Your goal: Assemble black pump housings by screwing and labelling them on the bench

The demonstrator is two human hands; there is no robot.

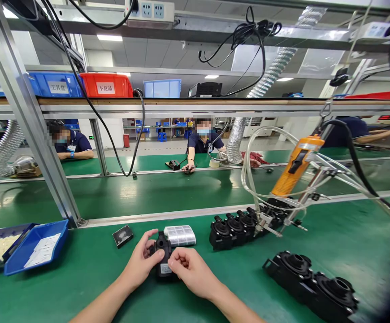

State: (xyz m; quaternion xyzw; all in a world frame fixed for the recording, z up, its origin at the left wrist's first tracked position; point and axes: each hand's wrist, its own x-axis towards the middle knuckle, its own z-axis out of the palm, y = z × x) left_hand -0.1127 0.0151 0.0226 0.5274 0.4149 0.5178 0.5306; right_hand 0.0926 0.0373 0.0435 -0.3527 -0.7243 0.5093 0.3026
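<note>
A small black pump housing (162, 258) with a white label on its front stands on the green bench mat between both hands. My left hand (142, 261) grips its left side, thumb on top near the round port. My right hand (188, 269) holds its right side with the fingertips at the label. Just behind lies a white sheet of small labels (180, 235), and to its left a small black square piece (123, 235).
A row of black pump housings (240, 226) lies at centre right, more (311, 280) at lower right. An orange electric screwdriver (297, 166) hangs with hoses above them. Blue trays (35, 247) sit at left. Two people work across the conveyor belt (154, 193).
</note>
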